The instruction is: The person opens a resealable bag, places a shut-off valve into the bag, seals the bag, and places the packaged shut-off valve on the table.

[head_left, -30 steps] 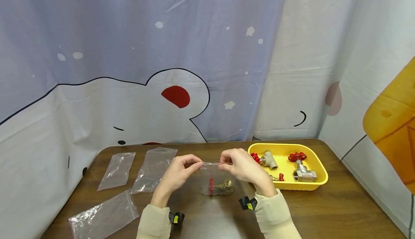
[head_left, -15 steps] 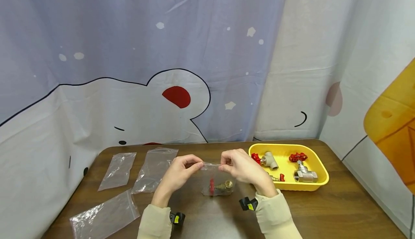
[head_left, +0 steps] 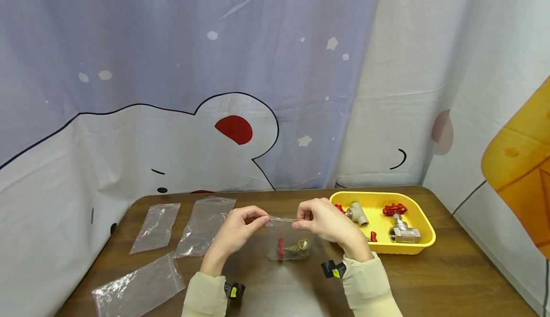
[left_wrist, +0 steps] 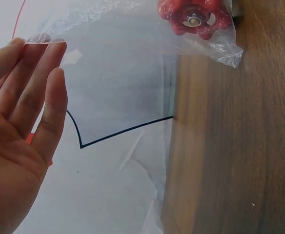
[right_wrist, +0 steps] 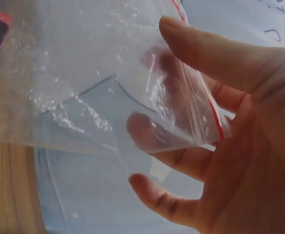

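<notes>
A clear zip bag [head_left: 275,233] hangs upright over the middle of the table between both hands. Inside it, at the bottom, lies a brass valve [head_left: 296,248] with a red handwheel [left_wrist: 195,19]. My left hand [head_left: 237,227] pinches the bag's top left corner between thumb and fingertips. At the other end of the mouth, my right hand [head_left: 325,224] pinches the top edge. In the right wrist view its thumb lies on the near side of the film and several fingers show through from behind, beside the red zip line. Whether the zip is sealed cannot be told.
Several flat clear zip bags, one of them a bag [head_left: 138,286] near the front, lie on the left of the wooden table [head_left: 451,269]. A yellow tray [head_left: 423,248] at the back right holds several valves, including a silver one [head_left: 404,233]. A printed curtain [head_left: 172,45] stands behind.
My right hand has slid slightly to the right along the bag's top edge. The left hand and the valve in the bag have stayed nearly still.
</notes>
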### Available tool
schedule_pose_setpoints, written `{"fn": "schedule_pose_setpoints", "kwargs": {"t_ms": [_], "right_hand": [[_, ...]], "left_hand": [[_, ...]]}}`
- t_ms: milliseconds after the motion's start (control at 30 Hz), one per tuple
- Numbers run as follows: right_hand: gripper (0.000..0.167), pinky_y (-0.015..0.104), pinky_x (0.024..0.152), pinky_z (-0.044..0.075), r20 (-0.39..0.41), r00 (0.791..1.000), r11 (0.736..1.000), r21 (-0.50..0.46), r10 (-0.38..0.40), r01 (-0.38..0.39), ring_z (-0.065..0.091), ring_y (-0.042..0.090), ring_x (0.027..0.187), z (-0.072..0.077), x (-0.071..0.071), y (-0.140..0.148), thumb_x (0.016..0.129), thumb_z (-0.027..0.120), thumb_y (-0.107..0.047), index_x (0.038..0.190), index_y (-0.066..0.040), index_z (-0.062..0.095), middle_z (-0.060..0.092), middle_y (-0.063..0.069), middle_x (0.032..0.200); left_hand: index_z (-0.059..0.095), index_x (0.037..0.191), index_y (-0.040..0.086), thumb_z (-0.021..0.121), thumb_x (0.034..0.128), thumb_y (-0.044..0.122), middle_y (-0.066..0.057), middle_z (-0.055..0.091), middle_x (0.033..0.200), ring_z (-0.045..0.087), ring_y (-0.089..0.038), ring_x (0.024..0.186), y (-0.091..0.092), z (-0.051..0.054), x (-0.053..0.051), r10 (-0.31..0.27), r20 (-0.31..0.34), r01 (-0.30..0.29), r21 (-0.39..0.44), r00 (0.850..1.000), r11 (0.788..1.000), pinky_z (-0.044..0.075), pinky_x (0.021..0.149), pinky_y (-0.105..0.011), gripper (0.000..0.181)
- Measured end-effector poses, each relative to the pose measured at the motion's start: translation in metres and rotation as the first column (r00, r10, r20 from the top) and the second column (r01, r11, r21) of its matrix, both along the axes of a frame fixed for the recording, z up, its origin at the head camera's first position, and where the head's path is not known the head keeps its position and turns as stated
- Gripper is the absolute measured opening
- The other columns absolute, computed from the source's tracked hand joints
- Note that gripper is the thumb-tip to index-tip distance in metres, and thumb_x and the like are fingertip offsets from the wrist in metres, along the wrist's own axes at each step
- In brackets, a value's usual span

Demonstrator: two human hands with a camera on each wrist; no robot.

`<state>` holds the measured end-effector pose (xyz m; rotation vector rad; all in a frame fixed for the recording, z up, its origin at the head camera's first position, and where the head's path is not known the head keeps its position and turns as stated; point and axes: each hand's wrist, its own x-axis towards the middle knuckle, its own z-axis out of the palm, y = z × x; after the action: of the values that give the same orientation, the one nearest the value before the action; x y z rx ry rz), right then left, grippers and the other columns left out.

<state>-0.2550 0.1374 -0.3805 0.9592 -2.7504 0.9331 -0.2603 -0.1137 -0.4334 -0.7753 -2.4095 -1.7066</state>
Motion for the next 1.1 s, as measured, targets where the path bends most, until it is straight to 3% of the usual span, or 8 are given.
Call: {"fn": "schedule_pose_setpoints", "kwargs": {"t_ms": [133, 467, 700, 867, 1100], "right_hand": [[0.026, 0.023, 0.053, 0.037, -0.007, 1.000, 1.000, 0.003, 0.010, -0.010, 0.042, 0.003, 0.055, -0.001, 0.000, 0.002, 0.083, 0.079, -0.019, 0.068, -0.020, 0.058, 0.048, -0.013, 0.060], [0.029, 0.023, 0.053, 0.035, -0.057, 0.997, 0.999, 0.004, 0.042, -0.042, 0.041, 0.003, 0.056, -0.005, -0.003, -0.001, 0.085, 0.077, -0.015, 0.066, -0.020, 0.055, 0.044, -0.013, 0.060], [0.024, 0.023, 0.053, 0.036, -0.020, 1.000, 1.000, 0.019, 0.010, -0.010, 0.041, 0.003, 0.055, -0.002, -0.001, 0.002, 0.086, 0.077, -0.021, 0.071, -0.020, 0.058, 0.046, -0.012, 0.061], [0.022, 0.024, 0.054, 0.037, 0.039, 0.999, 1.000, 0.018, 0.015, -0.016, 0.043, 0.004, 0.056, -0.002, 0.000, 0.007, 0.086, 0.077, -0.021, 0.073, -0.019, 0.059, 0.049, -0.010, 0.062], [0.025, 0.024, 0.053, 0.036, 0.015, 1.000, 0.999, 0.035, 0.020, -0.020, 0.042, 0.004, 0.057, -0.002, -0.003, 0.012, 0.088, 0.075, -0.020, 0.070, -0.019, 0.057, 0.046, -0.010, 0.062]], "left_hand": [[0.074, 0.094, 0.012, 0.069, 0.0929, 0.019, 0.002, 0.070, 0.086, 0.065, -0.029, 0.079, 0.001, -0.001, -0.001, -0.004, 0.002, 0.004, -0.003, 1.000, 1.000, 0.051, 0.067, -0.027, 0.008], [0.074, 0.093, 0.015, 0.069, 0.0932, 0.020, 0.004, 0.069, 0.085, 0.064, -0.021, 0.077, 0.000, -0.003, -0.001, 0.005, -0.010, -0.005, -0.028, 1.000, 1.000, 0.051, 0.066, -0.027, 0.007], [0.073, 0.096, 0.006, 0.068, 0.0936, 0.020, -0.003, 0.070, 0.086, 0.063, -0.020, 0.077, 0.001, -0.003, -0.001, -0.001, -0.009, 0.001, -0.022, 1.000, 1.000, 0.051, 0.066, -0.027, 0.015], [0.073, 0.094, 0.009, 0.069, 0.0933, 0.019, -0.003, 0.070, 0.086, 0.064, -0.022, 0.077, 0.001, -0.003, -0.001, 0.000, -0.001, 0.000, -0.018, 1.000, 1.000, 0.051, 0.067, -0.027, 0.011], [0.074, 0.094, 0.012, 0.069, 0.0932, 0.019, -0.001, 0.070, 0.086, 0.065, -0.024, 0.078, 0.000, -0.003, -0.001, 0.009, -0.005, -0.009, -0.019, 1.000, 1.000, 0.052, 0.067, -0.027, 0.008]]}}
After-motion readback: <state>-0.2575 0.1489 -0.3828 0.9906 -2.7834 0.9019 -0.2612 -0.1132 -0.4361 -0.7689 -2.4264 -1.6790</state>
